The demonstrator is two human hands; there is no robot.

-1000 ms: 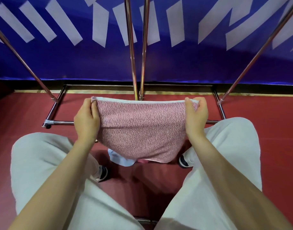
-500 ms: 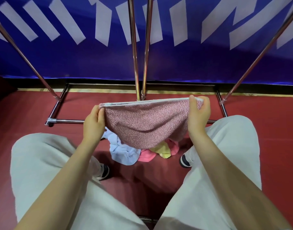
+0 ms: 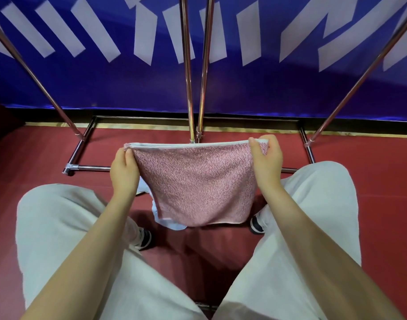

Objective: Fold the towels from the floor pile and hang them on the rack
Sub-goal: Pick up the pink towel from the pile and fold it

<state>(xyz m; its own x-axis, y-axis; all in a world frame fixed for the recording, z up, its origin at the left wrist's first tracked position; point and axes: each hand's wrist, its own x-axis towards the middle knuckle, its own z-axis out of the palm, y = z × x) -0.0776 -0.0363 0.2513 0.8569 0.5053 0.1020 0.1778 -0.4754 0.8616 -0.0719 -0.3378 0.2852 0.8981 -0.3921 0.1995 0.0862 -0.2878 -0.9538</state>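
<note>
A pink speckled towel (image 3: 197, 183) with a white top edge hangs doubled over between my hands, above the floor. My left hand (image 3: 124, 169) pinches its top left corner. My right hand (image 3: 266, 161) pinches the top right corner. Behind and below the towel, a light blue towel (image 3: 167, 224) of the floor pile peeks out; the rest of the pile is hidden. The chrome rack (image 3: 189, 88) stands just beyond, its two middle poles rising behind the towel.
The rack's base frame (image 3: 89, 167) lies on the red floor, with slanted side poles (image 3: 48, 95) left and right. A blue banner wall (image 3: 255, 88) closes the far side. My knees in pale trousers (image 3: 59, 218) flank the pile, dark shoes (image 3: 144, 239) beneath.
The towel had swung up, exposing blue, pink and yellow towels beneath; now it hangs down flat again and covers most of the pile. My left hand moved slightly up and outward.
</note>
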